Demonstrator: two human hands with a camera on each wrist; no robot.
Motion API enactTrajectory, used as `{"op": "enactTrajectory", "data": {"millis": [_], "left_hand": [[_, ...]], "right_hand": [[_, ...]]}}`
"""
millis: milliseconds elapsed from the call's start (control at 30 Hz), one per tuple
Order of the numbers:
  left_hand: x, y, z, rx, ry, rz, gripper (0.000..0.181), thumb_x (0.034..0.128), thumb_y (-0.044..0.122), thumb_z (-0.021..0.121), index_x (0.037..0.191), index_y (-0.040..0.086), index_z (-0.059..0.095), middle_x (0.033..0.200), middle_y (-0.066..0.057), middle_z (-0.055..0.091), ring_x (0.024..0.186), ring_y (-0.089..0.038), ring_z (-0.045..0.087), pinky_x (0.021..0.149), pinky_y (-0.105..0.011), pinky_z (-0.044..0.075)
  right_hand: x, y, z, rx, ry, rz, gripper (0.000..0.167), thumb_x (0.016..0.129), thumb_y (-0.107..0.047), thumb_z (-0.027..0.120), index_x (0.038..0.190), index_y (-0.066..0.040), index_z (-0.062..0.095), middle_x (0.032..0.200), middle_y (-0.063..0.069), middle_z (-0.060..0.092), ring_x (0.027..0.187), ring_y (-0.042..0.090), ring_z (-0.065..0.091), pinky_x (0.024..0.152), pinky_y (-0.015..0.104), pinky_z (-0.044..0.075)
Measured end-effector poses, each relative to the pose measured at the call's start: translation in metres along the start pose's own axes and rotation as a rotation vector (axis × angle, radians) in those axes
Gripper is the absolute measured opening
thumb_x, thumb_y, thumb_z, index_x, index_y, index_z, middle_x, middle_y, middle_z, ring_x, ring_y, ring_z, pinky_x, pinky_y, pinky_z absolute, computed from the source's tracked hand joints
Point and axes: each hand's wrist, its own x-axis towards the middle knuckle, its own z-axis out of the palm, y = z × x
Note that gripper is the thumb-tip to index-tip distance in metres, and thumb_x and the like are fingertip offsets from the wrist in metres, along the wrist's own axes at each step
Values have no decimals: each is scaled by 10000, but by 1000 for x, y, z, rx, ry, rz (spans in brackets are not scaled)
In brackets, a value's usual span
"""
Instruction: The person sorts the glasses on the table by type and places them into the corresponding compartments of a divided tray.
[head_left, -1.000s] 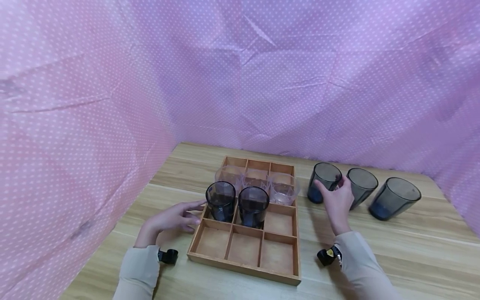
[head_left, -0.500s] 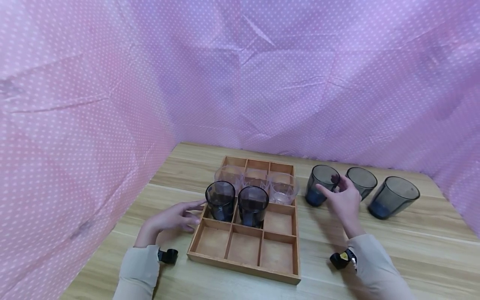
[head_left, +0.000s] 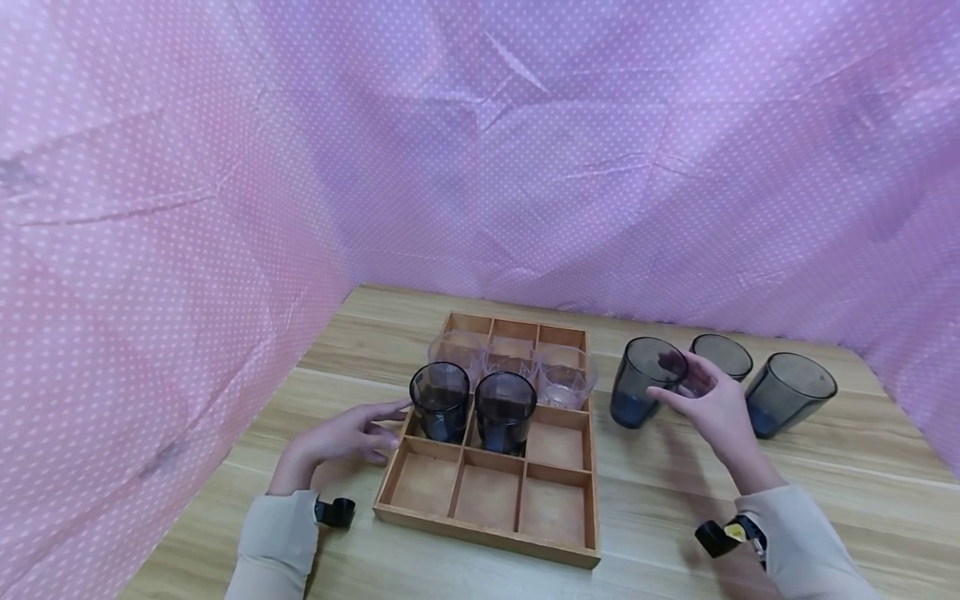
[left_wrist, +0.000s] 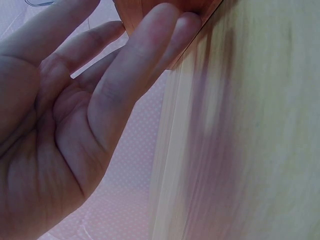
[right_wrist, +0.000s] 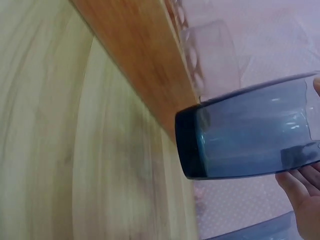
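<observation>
Glass (head_left: 637, 390) standing out at right of frame, right hand (head_left: 716, 408) pinching it near rim; smooth wall could be slipping should pinch loosen. Base clearing desk (head_left: 648, 521) or not: unclear. Left hand (head_left: 348, 435), fingers loose, touching tray (head_left: 487, 536), lower centre.

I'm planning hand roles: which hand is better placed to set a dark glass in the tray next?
Probably the right hand: it holds a dark glass right of the tray, near a free compartment. The left hand, at the tray's left edge, holds nothing.
</observation>
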Motion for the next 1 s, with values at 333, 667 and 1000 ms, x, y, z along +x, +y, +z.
{"op": "enactTrajectory", "data": {"millis": [333, 667, 1000], "left_hand": [[2, -7, 0, -2, 5, 6, 729, 944, 161, 613, 1531, 22, 203, 1493, -398, 241, 1176, -362, 567, 870, -375, 596], [3, -9, 0, -5, 9, 7, 735, 944, 171, 616, 1528, 7, 202, 1491, -401, 242, 1168, -355, 570, 869, -378, 597], [3, -8, -1, 1, 0, 11, 725, 952, 155, 604, 1528, -1, 192, 1493, -401, 241, 1174, -368, 561, 864, -376, 598]], "right_hand": [[-15, -16, 12, 123, -38, -94, 638, 784, -134, 812, 1339, -4, 527, 1012, -354, 623, 968, -151, 582, 766, 32, 500], [-24, -35, 27, 262, -86, -180, 610, 753, 0, 803, 1304, 25, 544, 1056, -260, 678, 1011, -97, 616, 791, 69, 531], [-28, -40, 45, 274, -129, -149, 678, 740, -1, 812, 1332, 76, 489, 1068, -263, 638, 1033, -114, 585, 834, 81, 529]]}}
